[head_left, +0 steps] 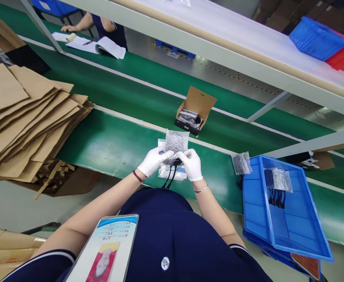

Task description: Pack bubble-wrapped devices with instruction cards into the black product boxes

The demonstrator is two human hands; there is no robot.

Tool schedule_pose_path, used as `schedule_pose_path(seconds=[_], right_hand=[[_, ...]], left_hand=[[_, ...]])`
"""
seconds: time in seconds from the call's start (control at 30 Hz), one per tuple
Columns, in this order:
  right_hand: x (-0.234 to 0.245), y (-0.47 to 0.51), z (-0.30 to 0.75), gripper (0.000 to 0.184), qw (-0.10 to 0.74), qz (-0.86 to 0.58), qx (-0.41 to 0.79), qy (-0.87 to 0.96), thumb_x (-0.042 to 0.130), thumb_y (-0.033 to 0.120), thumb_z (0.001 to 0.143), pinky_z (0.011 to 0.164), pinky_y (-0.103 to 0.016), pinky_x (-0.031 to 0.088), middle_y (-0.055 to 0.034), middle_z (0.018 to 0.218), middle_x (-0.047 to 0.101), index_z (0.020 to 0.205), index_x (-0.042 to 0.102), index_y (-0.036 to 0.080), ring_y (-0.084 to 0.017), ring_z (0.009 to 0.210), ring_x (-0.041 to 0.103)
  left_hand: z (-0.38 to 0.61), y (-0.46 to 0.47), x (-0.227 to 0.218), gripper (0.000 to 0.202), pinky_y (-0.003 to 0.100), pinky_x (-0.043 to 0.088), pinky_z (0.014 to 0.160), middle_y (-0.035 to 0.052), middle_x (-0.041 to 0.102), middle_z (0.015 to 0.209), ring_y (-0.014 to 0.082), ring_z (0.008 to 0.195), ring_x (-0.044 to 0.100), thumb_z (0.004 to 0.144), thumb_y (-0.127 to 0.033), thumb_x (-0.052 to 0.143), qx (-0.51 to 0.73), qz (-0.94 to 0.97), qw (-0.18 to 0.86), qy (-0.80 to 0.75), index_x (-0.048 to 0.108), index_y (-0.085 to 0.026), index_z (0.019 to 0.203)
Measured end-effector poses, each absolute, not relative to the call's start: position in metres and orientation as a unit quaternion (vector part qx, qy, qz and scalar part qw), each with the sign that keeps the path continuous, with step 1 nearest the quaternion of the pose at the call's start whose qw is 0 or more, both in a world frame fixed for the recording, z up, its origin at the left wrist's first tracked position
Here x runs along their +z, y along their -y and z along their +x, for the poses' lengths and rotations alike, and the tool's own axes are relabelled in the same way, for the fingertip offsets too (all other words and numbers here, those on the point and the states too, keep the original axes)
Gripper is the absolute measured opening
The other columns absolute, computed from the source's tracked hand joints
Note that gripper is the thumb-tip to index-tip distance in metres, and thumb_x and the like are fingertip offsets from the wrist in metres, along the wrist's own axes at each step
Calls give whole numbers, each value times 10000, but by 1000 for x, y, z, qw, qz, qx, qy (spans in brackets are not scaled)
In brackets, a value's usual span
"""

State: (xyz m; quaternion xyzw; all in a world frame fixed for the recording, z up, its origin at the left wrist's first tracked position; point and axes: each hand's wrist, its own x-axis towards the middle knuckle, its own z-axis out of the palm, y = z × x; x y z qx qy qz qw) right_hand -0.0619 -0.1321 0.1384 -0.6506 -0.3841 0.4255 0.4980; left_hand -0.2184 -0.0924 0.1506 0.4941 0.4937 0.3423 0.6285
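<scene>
A clear bubble-wrap bag (176,141) is held up between both my white-gloved hands, over the near edge of the green bench. My left hand (155,160) pinches its lower left side, and my right hand (191,163) pinches the lower right. Part of a dark device shows at the bag's lower end, with two black cables (171,176) hanging down from it. Beneath the hands lies a flat clear packet (180,173) with white and blue print, partly hidden. Beyond the bag stands an open cardboard box (201,101) with packed items inside.
Flat cardboard sheets (27,121) are piled at the left. To the right, a blue bin (299,231) holds bubble-wrapped devices with black cables; another bubble-wrapped piece (242,163) lies beside it. A white shelf beam crosses above. Across the line, a person's arm (83,24) rests near papers.
</scene>
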Motion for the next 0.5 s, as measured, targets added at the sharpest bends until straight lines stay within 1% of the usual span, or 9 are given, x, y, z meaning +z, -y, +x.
schedule_pose_path(seconds=[0.1, 0.17, 0.2, 0.23, 0.3, 0.37, 0.43, 0.47, 0.5], right_hand=[[137, 130, -65, 348, 540, -607, 464, 353, 762, 446, 640, 613, -281, 478, 65, 610, 526, 669, 499, 220, -125, 568, 520], [138, 130, -64, 371, 591, -516, 550, 288, 812, 435, 596, 756, -322, 507, 28, 753, 629, 785, 577, 220, -162, 720, 598], [139, 131, -63, 428, 607, -460, 597, 253, 809, 474, 597, 830, -354, 505, -2, 878, 671, 883, 608, 228, -192, 836, 625], [142, 132, -62, 508, 612, -404, 642, 221, 773, 553, 623, 895, -397, 492, -35, 1019, 684, 992, 618, 239, -226, 963, 626], [149, 136, -59, 672, 597, -315, 716, 179, 592, 739, 704, 999, -486, 434, -94, 1257, 625, 1160, 596, 246, -283, 1180, 555], [155, 140, -58, 813, 591, -266, 746, 155, 425, 843, 724, 1067, -528, 363, -132, 1357, 563, 1224, 582, 221, -308, 1291, 474], [158, 140, -60, 867, 610, -234, 747, 122, 401, 873, 701, 1106, -510, 325, -128, 1385, 542, 1236, 579, 215, -300, 1333, 434], [158, 138, -62, 848, 625, -231, 737, 113, 414, 866, 701, 1108, -495, 333, -116, 1378, 548, 1223, 584, 220, -289, 1332, 439], [157, 136, -64, 791, 636, -239, 726, 109, 444, 840, 714, 1098, -479, 356, -100, 1347, 573, 1190, 594, 226, -275, 1312, 465]], left_hand=[[-225, 89, 150, 505, 384, 523, 911, 104, 735, 1037, 282, 997, 657, 626, -434, 804, 310, 452, 709, -443, 718, -107, 1002], [-228, 88, 147, 485, 420, 484, 1000, 114, 718, 1113, 302, 1091, 633, 628, -352, 816, 302, 383, 780, -391, 717, -109, 1035], [-228, 88, 144, 455, 435, 464, 1031, 117, 710, 1139, 308, 1135, 615, 647, -319, 804, 311, 341, 807, -368, 716, -111, 1041], [-228, 89, 141, 418, 452, 445, 1055, 120, 700, 1164, 312, 1177, 593, 681, -300, 778, 329, 297, 827, -347, 712, -113, 1049], [-226, 91, 136, 354, 495, 411, 1085, 123, 672, 1224, 313, 1252, 540, 763, -283, 700, 365, 220, 853, -301, 695, -123, 1079], [-222, 92, 132, 312, 523, 380, 1106, 131, 647, 1264, 312, 1293, 503, 817, -268, 628, 393, 187, 863, -256, 683, -122, 1088], [-218, 92, 132, 301, 511, 388, 1101, 131, 651, 1256, 301, 1274, 525, 818, -220, 589, 420, 236, 839, -255, 683, -125, 1088], [-217, 92, 133, 305, 486, 418, 1079, 124, 663, 1234, 287, 1245, 553, 817, -197, 564, 428, 296, 807, -281, 689, -131, 1086], [-217, 91, 135, 316, 453, 454, 1044, 118, 678, 1204, 271, 1212, 581, 822, -187, 529, 428, 363, 766, -314, 699, -130, 1083]])
